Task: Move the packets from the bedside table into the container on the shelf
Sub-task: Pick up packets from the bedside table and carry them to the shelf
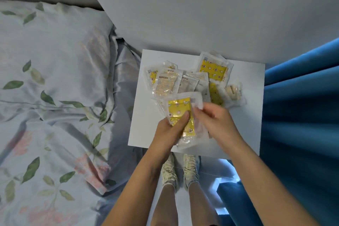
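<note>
Left hand (170, 128) thumb pins a yellow packet (178, 111); right hand (214, 119) fingers pinch its clear edge at 3 o'clock. Long axis runs 12 to 6, above the bedside table (244, 124). Loose packets (183, 82) lie at 12.

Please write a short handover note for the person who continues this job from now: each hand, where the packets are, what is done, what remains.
Left hand: grips a small stack of packets, thumb on top.
Right hand: pinches the stack's right edge.
Other packets lie scattered on the white bedside table.
Container and shelf: not in view.
Done: some packets gathered in hand.
Left: collect the rest, carry all to the container.
</note>
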